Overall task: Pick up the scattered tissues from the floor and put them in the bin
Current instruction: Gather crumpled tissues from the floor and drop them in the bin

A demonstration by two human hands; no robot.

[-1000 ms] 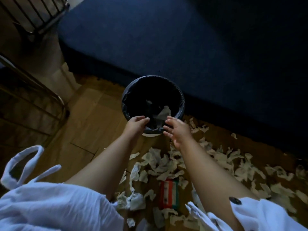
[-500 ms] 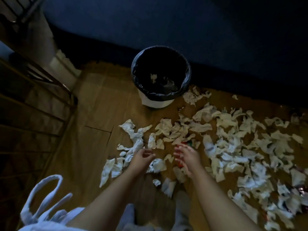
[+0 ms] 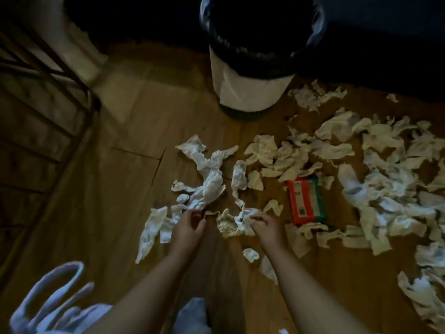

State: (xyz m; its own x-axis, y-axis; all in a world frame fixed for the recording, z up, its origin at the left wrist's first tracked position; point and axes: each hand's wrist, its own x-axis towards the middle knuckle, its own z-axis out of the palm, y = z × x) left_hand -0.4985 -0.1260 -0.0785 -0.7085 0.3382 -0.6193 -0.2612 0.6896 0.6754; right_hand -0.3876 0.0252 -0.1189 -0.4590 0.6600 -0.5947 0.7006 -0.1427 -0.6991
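Nearest us, in the lower left corner, we see a white garment [image 3: 48, 307] with a looped strap, blurred. Two bare arms reach from the bottom edge out over the wooden floor [image 3: 115, 201].

The left hand [image 3: 186, 229] is low over the boards with its fingers curled. Its grip looks narrow, pinching the near end of a long crumpled tissue [image 3: 209, 186] that trails away from the fingertips toward the bin [image 3: 250, 92]. The right hand [image 3: 265, 227] sits near it on the right, fingers bent down into a bunched tissue [image 3: 237, 221], its grip closed on the paper.

Around the hands lie more scattered tissues [image 3: 385, 189]: a few flat pieces left of the left hand, a small wad [image 3: 251, 254] just nearer us than the right hand, and a dense spread covering the floor to the right, out to the edge of view. Among them, right of the right hand and a little farther off, a tissue packet [image 3: 304, 201] in orange-red and green lies flat on the boards, with tissues touching its far end.

Farther on the bin stands upright and white-walled, a black bag [image 3: 313, 39] folded over its rim; its inside is too dark to read. Some tissues lie just right of its base. At the far left we see a dark metal rack [image 3: 48, 75].
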